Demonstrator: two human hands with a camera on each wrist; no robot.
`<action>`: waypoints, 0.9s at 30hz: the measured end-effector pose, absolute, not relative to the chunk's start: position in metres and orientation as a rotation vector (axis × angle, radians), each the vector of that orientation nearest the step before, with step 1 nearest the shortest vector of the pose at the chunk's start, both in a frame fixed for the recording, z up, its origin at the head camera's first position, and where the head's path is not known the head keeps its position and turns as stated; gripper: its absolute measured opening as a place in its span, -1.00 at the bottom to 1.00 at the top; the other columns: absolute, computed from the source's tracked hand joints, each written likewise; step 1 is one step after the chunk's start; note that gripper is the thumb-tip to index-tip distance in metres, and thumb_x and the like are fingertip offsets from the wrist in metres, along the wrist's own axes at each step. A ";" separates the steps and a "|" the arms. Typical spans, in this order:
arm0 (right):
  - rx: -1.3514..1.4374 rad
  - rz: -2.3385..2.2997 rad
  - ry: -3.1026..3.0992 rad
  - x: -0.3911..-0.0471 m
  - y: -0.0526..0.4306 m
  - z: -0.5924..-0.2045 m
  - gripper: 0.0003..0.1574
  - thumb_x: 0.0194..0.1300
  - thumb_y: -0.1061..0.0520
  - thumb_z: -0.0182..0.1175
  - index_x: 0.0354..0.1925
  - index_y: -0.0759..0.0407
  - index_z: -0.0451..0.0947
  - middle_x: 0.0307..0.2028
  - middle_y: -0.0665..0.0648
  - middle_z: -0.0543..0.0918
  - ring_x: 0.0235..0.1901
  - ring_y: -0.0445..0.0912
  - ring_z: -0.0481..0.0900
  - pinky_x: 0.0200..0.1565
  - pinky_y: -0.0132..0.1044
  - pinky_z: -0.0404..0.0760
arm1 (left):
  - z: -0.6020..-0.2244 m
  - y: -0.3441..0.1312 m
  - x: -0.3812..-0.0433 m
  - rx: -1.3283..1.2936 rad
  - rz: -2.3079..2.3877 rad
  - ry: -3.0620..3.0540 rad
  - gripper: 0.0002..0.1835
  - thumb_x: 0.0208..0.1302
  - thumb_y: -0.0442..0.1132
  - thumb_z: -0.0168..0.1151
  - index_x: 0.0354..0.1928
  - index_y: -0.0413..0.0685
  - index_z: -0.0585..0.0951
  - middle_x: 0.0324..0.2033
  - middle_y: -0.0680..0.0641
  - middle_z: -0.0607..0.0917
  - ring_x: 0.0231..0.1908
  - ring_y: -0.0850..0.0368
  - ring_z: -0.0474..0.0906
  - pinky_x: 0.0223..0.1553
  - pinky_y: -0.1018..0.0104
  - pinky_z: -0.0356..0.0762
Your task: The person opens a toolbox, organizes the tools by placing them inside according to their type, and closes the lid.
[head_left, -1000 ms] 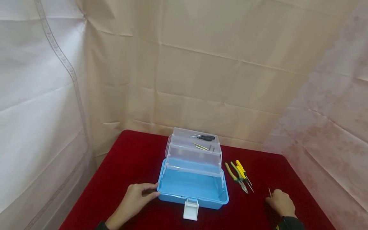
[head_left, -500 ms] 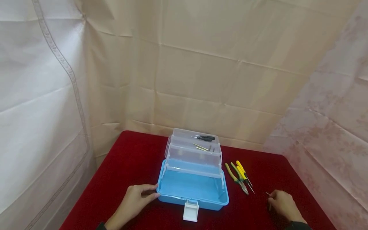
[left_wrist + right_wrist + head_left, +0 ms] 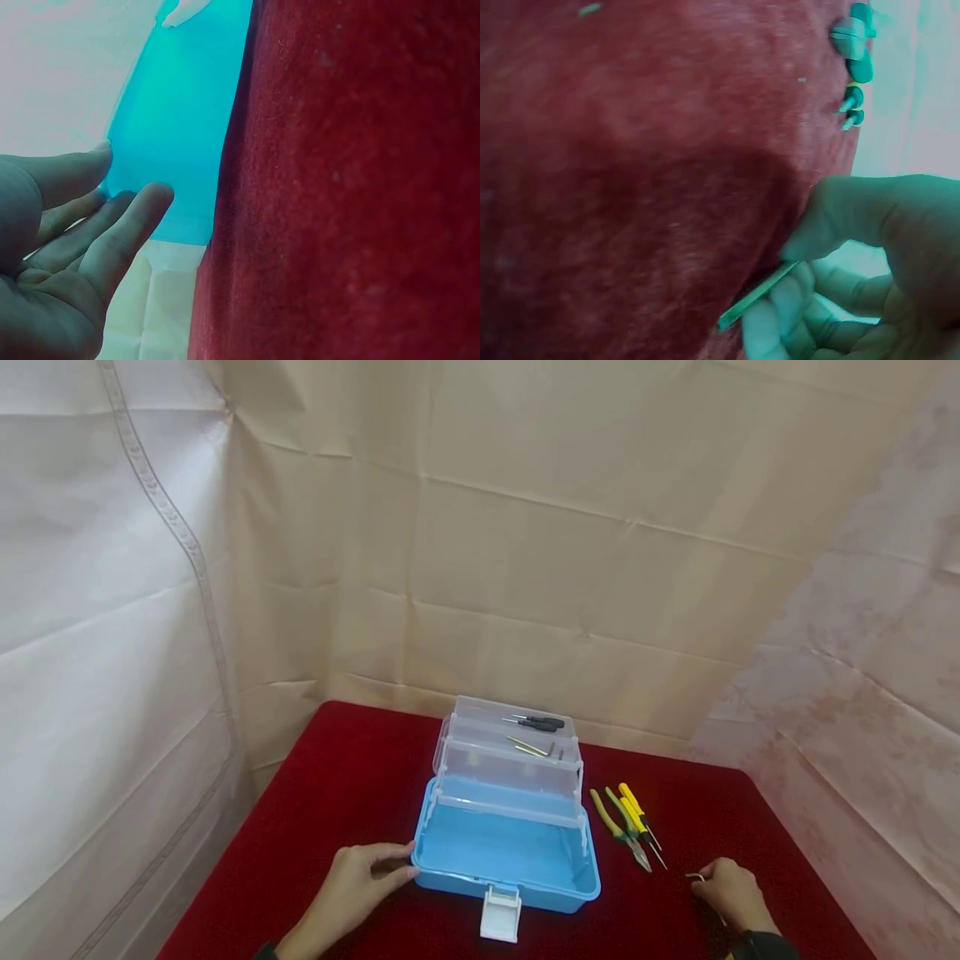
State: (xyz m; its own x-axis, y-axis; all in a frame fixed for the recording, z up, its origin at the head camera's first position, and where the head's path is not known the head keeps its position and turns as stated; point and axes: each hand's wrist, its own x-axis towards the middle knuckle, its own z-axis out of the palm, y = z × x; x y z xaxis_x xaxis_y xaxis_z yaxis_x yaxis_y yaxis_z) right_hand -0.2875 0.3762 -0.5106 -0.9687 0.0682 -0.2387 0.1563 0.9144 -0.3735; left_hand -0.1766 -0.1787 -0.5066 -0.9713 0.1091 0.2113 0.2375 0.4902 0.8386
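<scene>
My left hand (image 3: 352, 885) touches the near left corner of a light blue toolbox (image 3: 487, 885), which stands with its tiers raised. In the left wrist view its fingers (image 3: 124, 240) lie fairly straight against the outer blue wall (image 3: 180, 127), with the thumb at the edge. To the right of the box, my right hand (image 3: 735, 893) pinches a thin metal hex key (image 3: 694, 876) low over the red cloth. In the right wrist view one arm of the hex key (image 3: 754, 296) shows between thumb and fingers; the rest is hidden by the hand.
Green-handled pliers (image 3: 621, 831) and yellow screwdrivers (image 3: 637, 810) lie right of the toolbox. Clear tiers (image 3: 510, 768) hold black screwdrivers (image 3: 540, 724) and brass-coloured hex keys (image 3: 528, 747). A white latch (image 3: 500, 914) hangs at the front. Curtains (image 3: 525, 568) enclose the red table (image 3: 337, 768).
The hex key has turned in my right hand: its tip pointed up and away, and now points left. The left hand has stayed at the toolbox corner.
</scene>
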 end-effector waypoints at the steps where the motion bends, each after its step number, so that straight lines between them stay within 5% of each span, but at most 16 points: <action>1: 0.162 -0.572 2.869 -0.287 0.376 -0.512 -0.80 0.19 0.16 0.25 -0.32 0.32 0.56 -0.47 0.07 0.55 -0.46 -0.05 0.47 -0.43 -0.15 0.49 | -0.507 -0.178 -0.177 -0.308 -1.501 -2.598 -0.51 0.18 -0.02 0.37 0.06 -0.20 0.68 -0.05 -0.10 0.71 -0.15 0.18 0.69 -0.24 0.36 0.63; 6: 0.082 -0.548 2.971 -0.286 0.374 -0.515 -0.89 0.20 0.22 0.18 -0.38 0.27 0.60 -0.55 0.01 0.51 -0.53 -0.10 0.41 -0.51 -0.23 0.41 | -0.505 -0.178 -0.176 -0.305 -1.518 -2.601 -0.49 0.19 -0.01 0.36 0.08 -0.20 0.67 -0.04 -0.11 0.70 -0.15 0.18 0.69 -0.23 0.35 0.63; 19: 0.031 -0.558 3.069 -0.288 0.355 -0.506 -0.69 0.38 0.00 0.19 -0.34 0.22 0.63 -0.62 -0.02 0.50 -0.58 -0.14 0.40 -0.51 -0.27 0.37 | -0.505 -0.178 -0.175 -0.306 -1.522 -2.607 -0.47 0.19 0.03 0.35 0.08 -0.21 0.66 -0.06 -0.12 0.71 -0.17 0.18 0.69 -0.23 0.34 0.63; 27: 0.007 -0.617 3.125 -0.293 0.348 -0.503 -0.72 0.34 -0.01 0.23 -0.27 0.20 0.66 -0.47 -0.03 0.62 -0.47 -0.15 0.47 -0.44 -0.25 0.43 | -0.504 -0.179 -0.175 -0.305 -1.574 -2.599 -0.49 0.19 -0.02 0.37 0.07 -0.24 0.66 -0.06 -0.14 0.71 -0.16 0.17 0.70 -0.24 0.34 0.64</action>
State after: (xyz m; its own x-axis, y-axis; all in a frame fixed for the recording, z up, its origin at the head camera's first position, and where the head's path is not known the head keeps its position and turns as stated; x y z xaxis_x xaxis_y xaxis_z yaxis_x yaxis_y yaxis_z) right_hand -0.2931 0.3475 -0.5028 -0.9990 0.0129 0.0419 -0.0040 0.9250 -0.3799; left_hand -0.1753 -0.1785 -0.5038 -0.9763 0.1246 0.1771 0.2147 0.4498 0.8670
